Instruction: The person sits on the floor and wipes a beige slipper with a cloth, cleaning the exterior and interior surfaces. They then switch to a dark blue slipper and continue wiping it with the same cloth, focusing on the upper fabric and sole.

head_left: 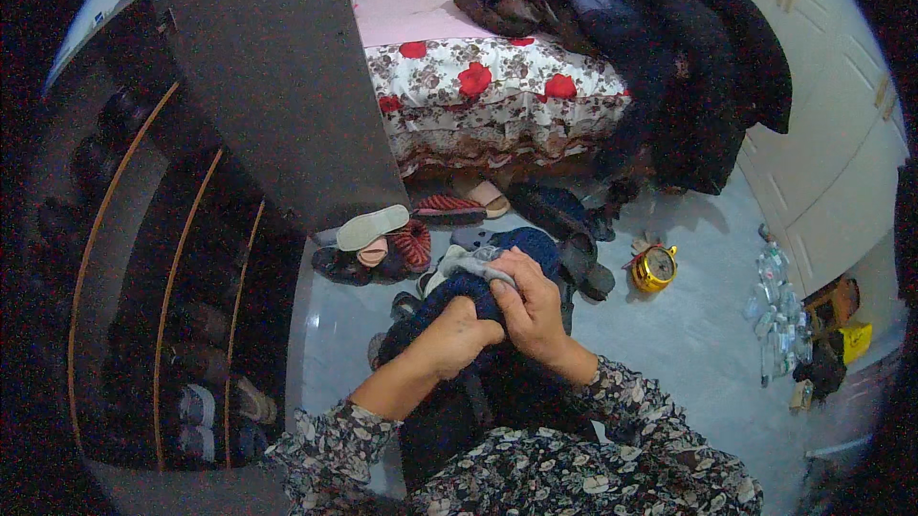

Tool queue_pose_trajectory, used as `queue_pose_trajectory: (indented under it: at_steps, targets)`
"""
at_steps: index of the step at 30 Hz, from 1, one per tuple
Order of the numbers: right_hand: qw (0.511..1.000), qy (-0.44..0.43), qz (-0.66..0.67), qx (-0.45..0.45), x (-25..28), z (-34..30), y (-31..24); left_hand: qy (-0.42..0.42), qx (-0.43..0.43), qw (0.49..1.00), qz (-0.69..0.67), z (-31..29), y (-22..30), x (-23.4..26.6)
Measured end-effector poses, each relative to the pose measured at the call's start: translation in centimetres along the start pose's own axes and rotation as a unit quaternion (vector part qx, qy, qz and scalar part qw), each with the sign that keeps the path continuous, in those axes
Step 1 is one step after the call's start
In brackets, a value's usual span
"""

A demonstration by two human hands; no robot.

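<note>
In front of my lap, both my hands meet over a dark blue knitted item (469,292), possibly a slipper; its full shape is hidden. My left hand (457,336) is closed on its near side, with the fingertips out of sight. Just above and to the right, my right hand (532,307) pinches a crumpled light grey cloth (475,265) against the top of the knitted item. More dark blue fabric (532,244) shows beyond my right fingers.
Ahead lie red striped slippers (413,244), an upturned pale-soled shoe (373,227) and dark shoes (585,267). A shoe cabinet (196,229) stands left, a bed (478,81) ahead. A yellow round container (654,269) and clear bottles (776,310) are on the right.
</note>
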State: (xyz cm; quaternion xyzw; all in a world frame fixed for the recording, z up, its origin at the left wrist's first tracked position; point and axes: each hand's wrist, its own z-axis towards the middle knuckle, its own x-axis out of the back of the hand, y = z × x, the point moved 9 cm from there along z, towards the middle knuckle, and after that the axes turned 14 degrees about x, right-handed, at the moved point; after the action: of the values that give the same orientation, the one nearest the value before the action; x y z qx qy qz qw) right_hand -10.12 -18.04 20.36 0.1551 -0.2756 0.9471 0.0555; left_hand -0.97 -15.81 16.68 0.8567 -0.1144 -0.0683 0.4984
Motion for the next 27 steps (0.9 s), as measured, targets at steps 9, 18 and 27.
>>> queue_pose_trajectory:
  at_steps: [9, 18, 27]
  targets:
    - [0.996, -0.088, -0.008, -0.01, -0.1, 1.6, 3.6, 0.003, 0.102, 0.992, 0.074, 1.1, -1.1, 0.6]
    - [0.98, -0.162, -0.006, -0.119, 0.1, 1.7, 11.0, 0.019, 0.134, 0.989, 0.066, 1.9, -2.3, 1.2]
    - [0.968, -0.095, 0.0, -0.232, 1.3, -1.1, 17.3, 0.004, 0.091, 0.994, 0.059, 3.2, -3.7, 1.3]
